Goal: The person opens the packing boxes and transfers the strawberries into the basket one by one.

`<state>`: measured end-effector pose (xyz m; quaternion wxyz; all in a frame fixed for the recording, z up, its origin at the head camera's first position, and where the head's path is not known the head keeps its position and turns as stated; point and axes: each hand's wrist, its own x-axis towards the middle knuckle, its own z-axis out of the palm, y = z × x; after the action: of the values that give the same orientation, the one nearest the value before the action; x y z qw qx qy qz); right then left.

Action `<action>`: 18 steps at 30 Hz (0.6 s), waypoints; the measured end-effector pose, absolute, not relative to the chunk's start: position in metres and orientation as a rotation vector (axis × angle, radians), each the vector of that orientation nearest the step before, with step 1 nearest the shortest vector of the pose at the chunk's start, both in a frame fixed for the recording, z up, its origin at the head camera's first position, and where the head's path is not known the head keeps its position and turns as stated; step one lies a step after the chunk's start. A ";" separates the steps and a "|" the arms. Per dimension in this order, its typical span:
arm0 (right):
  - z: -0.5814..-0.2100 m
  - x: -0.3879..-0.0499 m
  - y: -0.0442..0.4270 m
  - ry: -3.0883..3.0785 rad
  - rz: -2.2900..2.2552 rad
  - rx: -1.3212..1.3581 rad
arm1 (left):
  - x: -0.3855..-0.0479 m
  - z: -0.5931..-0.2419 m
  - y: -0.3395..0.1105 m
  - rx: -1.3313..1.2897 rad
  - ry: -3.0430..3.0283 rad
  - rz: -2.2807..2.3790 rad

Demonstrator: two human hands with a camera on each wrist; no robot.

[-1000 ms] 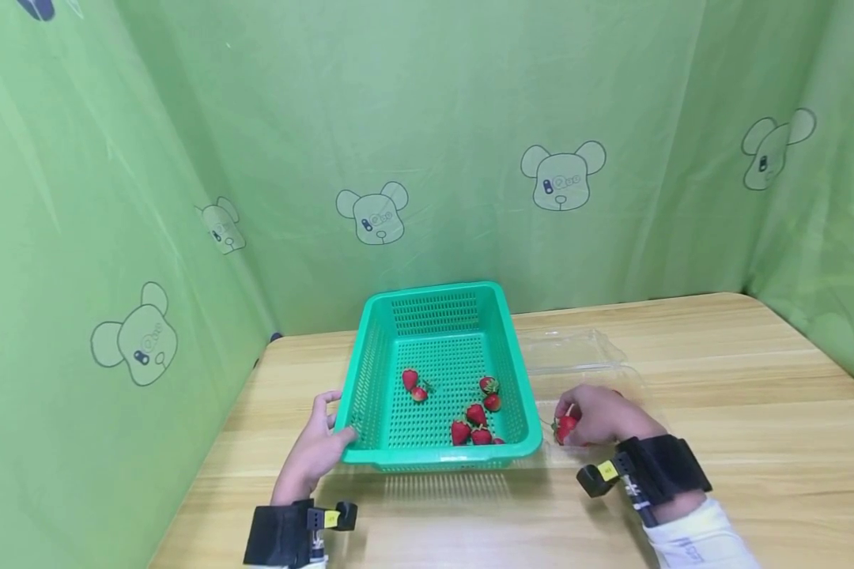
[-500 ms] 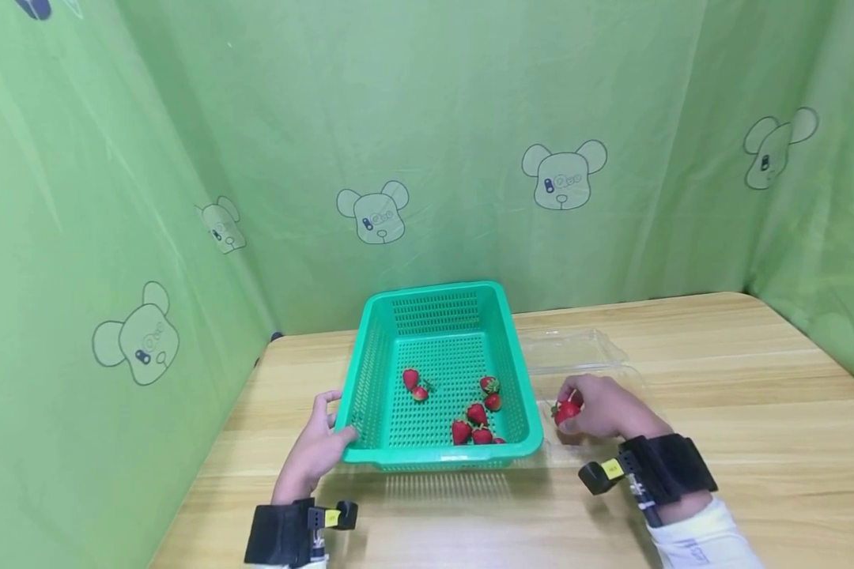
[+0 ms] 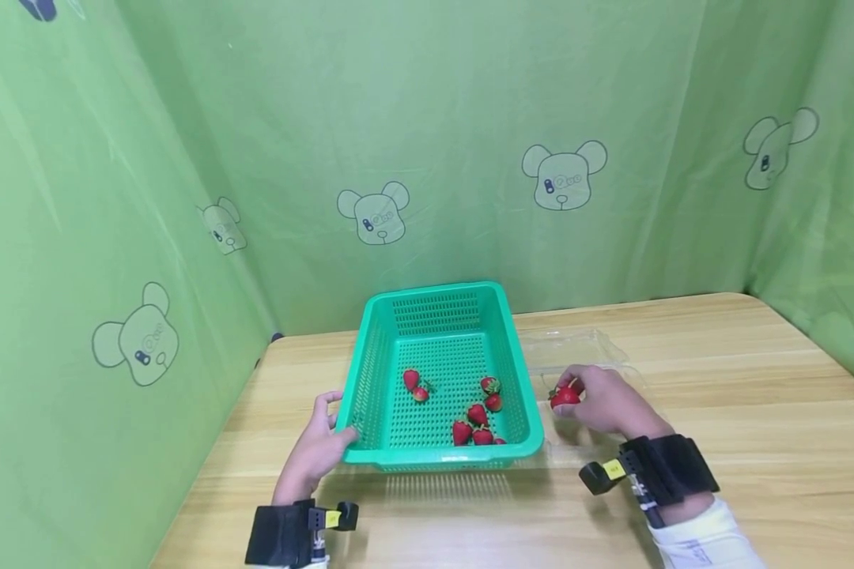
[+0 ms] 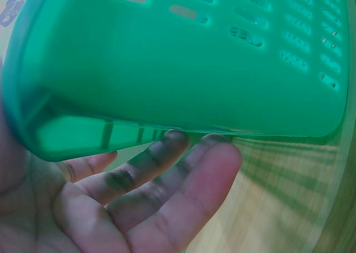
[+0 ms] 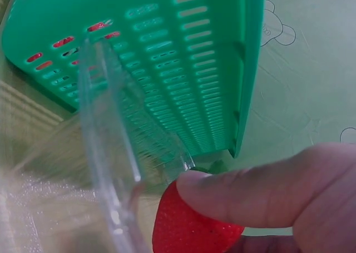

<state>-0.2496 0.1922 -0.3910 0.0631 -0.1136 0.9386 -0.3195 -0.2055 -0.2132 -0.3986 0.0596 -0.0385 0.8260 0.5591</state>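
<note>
A green plastic basket (image 3: 437, 455) stands on the table, with several strawberries (image 3: 478, 414) on its perforated floor. At the near left corner my left hand (image 3: 320, 444) grips the basket's rim, thumb over the edge; in the left wrist view its fingers (image 4: 214, 167) reach along the outer wall. My right hand (image 3: 603, 405) pinches a strawberry (image 3: 565, 397) by thumb and fingertips, over the clear plastic box (image 3: 565, 350) to the right. The right wrist view shows this strawberry (image 5: 189, 228) under the thumb, beside the box's transparent wall (image 5: 105, 147). Fingers partly hide the box's inside.
The clear box lies open against the basket's right side, its lid part toward the back. A wooden table (image 3: 740, 442) extends to the right and front. Green curtains (image 3: 455, 158) with bear-head prints enclose the back and sides.
My right hand has lifted the strawberry up out of the lower part of the clear box and shifted it slightly backward. The left hand and the basket have stayed in place.
</note>
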 end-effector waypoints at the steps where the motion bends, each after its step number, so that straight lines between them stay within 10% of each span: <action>1: -0.391 -0.249 0.192 2.839 -0.969 -0.343 | -0.205 -0.398 -0.213 -0.112 2.500 1.696; 18: -0.378 -0.244 0.190 2.899 -0.997 -0.341 | -0.207 -0.400 -0.213 -0.118 2.510 1.684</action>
<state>-0.2439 0.1900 -0.3779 0.0284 -0.1103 0.9395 -0.3230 -0.2069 -0.2128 -0.3999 0.0580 -0.0389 0.8284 0.5558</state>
